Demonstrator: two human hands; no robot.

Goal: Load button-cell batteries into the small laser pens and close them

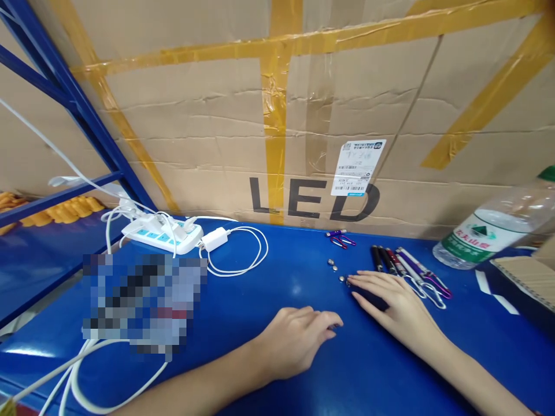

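My left hand [297,341] is closed low over the blue table, its fingers curled in. A sliver of something small and dark shows at its thumb and fingertip, too covered to name. To its right, my right hand [392,300] lies palm down with fingers stretched out. Its fingertips reach a small silver disc at the end of a short row of button-cell-like discs [341,279]. Just beyond that hand lie several slim penlight-like tubes in black [376,257], red [394,261] and purple [411,261], with carabiner clips [433,294] partly beside my wrist.
A large taped carton [208,133] walls off the back. A water bottle [485,231] leans at right, near a cardboard box [526,277]. Purple and red clips [341,238] lie at the back. At left are a power strip [165,234], white cables [243,268] and a blurred-out item [147,300].
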